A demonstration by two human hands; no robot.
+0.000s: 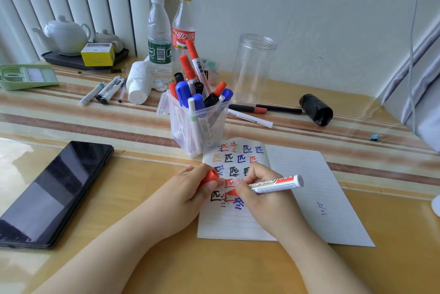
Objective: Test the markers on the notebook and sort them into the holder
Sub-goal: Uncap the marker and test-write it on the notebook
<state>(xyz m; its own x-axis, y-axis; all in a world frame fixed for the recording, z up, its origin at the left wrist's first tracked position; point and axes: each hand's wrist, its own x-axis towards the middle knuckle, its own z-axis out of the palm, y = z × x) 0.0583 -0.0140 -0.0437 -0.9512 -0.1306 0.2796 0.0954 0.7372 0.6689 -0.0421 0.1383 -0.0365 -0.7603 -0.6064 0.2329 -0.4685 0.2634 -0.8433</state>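
An open lined notebook (314,189) lies in front of me, its left page covered with red, blue, black and orange test marks. My right hand (259,189) grips an uncapped red whiteboard marker (278,183), its tip down on the page by a fresh red mark. My left hand (190,189) rests at the page's left edge and holds the red cap (210,176). Just beyond the notebook stands the clear plastic holder (195,127), packed with several red, blue and black markers.
A black phone (54,193) lies at the left. Loose markers (104,91) lie at the back left, more pens (252,112) to the right of the holder. Two bottles (159,38), a tall clear jar (252,67), a black cylinder (316,109), a tissue roll (139,84) and a tea set (66,36) stand behind.
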